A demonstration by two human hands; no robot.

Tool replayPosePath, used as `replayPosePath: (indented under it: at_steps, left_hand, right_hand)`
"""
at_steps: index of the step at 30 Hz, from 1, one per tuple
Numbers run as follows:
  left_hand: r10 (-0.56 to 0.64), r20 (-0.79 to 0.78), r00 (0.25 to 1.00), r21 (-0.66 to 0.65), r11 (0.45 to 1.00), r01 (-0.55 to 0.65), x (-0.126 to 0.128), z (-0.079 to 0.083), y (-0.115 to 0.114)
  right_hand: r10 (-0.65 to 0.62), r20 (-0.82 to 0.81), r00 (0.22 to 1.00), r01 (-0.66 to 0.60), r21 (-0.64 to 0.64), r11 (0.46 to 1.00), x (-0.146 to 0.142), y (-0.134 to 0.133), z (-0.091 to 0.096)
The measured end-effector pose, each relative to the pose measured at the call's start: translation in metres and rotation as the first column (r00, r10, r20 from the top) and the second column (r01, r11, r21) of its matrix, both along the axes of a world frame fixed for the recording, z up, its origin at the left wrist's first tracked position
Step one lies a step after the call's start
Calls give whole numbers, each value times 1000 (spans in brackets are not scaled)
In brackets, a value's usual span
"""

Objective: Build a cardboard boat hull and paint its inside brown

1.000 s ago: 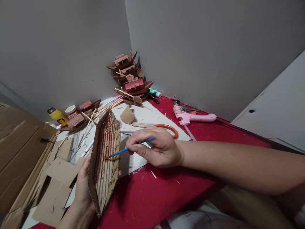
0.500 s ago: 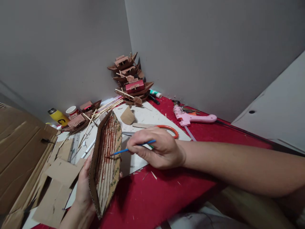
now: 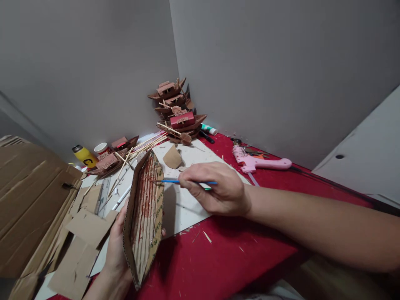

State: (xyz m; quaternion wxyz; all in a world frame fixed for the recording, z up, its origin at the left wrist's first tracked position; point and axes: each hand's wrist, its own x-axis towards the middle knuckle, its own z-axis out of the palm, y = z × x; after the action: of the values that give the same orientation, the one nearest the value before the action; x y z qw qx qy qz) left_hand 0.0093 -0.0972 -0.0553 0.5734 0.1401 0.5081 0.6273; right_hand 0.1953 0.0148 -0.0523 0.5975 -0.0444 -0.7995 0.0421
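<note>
My left hand grips a cardboard boat hull from behind and holds it tilted on edge above the table. Its inside is lined with thin sticks streaked with red-brown paint. My right hand pinches a thin blue paintbrush, held almost level, with its tip at the upper inside of the hull.
A red cloth covers the table under a white sheet. Finished model boats are stacked in the corner. A pink glue gun, skewers, a yellow bottle, a cup and cardboard scraps lie around.
The brush tip has moved up from the middle of the hull's inside to its upper part, and the brush now lies nearly level. The view has shifted slightly.
</note>
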Motion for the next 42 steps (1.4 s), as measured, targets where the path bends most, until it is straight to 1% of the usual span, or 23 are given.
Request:
replayPosePath:
  at_steps: [3, 4, 6, 8, 10, 14, 15, 17, 20, 22, 24, 27, 29, 30, 32, 34, 36, 38, 42]
  left_hand:
    - [-12, 0, 1000, 22, 1000, 12, 0, -1, 1]
    - [-9, -4, 1000, 25, 1000, 9, -1, -1, 1]
    - [4, -4, 1000, 19, 1000, -4, -2, -3, 2]
    - [19, -1, 1000, 8, 1000, -19, -3, -3, 2]
    - [22, 2, 1000, 1, 1000, -22, -3, -3, 1]
    - [11, 11, 1000, 14, 1000, -11, -1, 0, 1]
    - [12, 10, 1000, 27, 1000, -12, -1, 0, 1]
    - [22, 3, 1000, 40, 999, -22, -1, 0, 2]
    - [57, -19, 998, 21, 998, -57, -4, 0, 4]
    - [81, -33, 996, 14, 997, -80, -6, 1, 5]
    - [109, -40, 993, 28, 994, -107, -7, 1, 6]
    - [122, -44, 992, 49, 992, -119, -7, 0, 7]
    - [117, -42, 992, 48, 992, -115, -7, 0, 7]
    - [115, -39, 993, 45, 992, -114, -7, 0, 7]
    - [87, -28, 996, 44, 995, -86, -7, 0, 6]
    - [26, -17, 1000, 46, 999, -25, -7, 0, 6]
    - [-22, -12, 1000, 61, 998, 22, -7, 0, 5]
    - [-20, -19, 1000, 70, 997, 21, -6, -1, 4]
    - [42, -74, 996, 95, 995, -35, -8, -2, 4]
  right_hand:
    - [-88, -126, 988, 90, 9, 996, 0, 5, 0]
    - [-109, -137, 985, 112, 12, 994, -1, 7, 0]
    - [-93, -85, 992, 95, 20, 995, -2, 6, -1]
    - [-27, 6, 1000, 27, 30, 999, -4, 3, -2]
    - [4, 38, 999, -5, 26, 1000, -4, 1, -2]
    - [-123, -98, 988, 120, -30, 992, -1, 4, -1]
    - [-132, -101, 986, 130, -30, 991, -1, 5, -1]
    - [-77, -31, 997, 77, -7, 997, -1, 4, -2]
    - [89, 104, 991, -90, 2, 996, -5, -7, -5]
    - [193, 138, 971, -190, -34, 981, -7, -18, -8]
    - [284, 150, 947, -272, -96, 957, -8, -30, -10]
    - [385, 122, 915, -358, -199, 912, -8, -42, -12]
    - [382, 69, 921, -355, -251, 901, -9, -43, -12]
    - [358, 48, 932, -334, -266, 904, -9, -41, -11]
    - [270, 4, 963, -258, -281, 924, -9, -33, -10]
    - [171, -31, 985, -173, -259, 950, -8, -24, -8]
    - [110, -58, 992, -120, -216, 969, -7, -19, -6]
    - [120, -40, 992, -126, -210, 969, -6, -19, -4]
    - [254, 82, 964, -218, -307, 926, -6, -27, -2]
